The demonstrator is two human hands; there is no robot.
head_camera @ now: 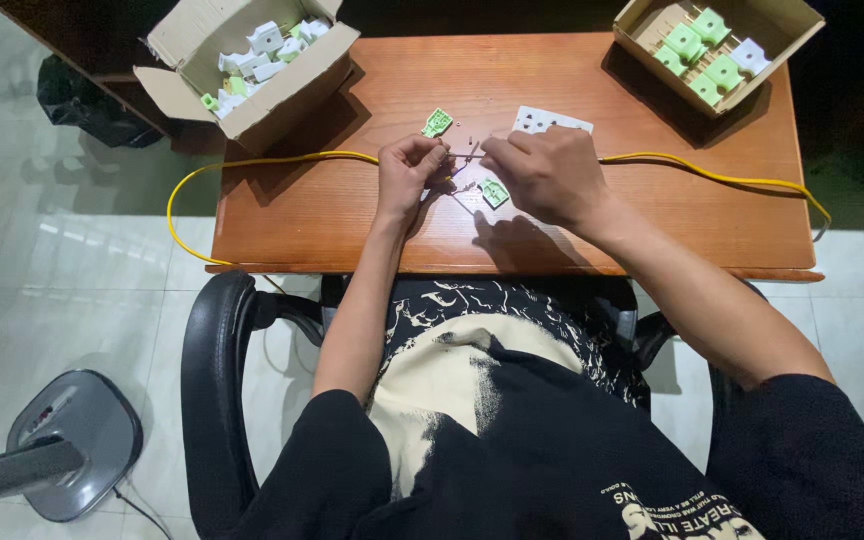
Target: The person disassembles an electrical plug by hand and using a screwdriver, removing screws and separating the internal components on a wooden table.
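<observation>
Green and white plastic parts fill two cardboard boxes at the top of the head view. The left box (252, 62), upper left, holds them in a loose heap. The right box (722, 40), upper right, holds a few laid side by side, so it looks like a small share is finished and most of the heap is left; that is a judgement only.

At the centre of the wooden table (652, 215), the left hand (407, 172) has its grip pinched shut on a small part too hidden to name. The right hand (547, 175) is curled over it, fingers closed, contents unclear. A green piece (495, 192) lies between the hands, another green piece (437, 122) just above, beside a white plate (550, 121). A yellow cable (252, 165) runs across the table behind the hands.
</observation>
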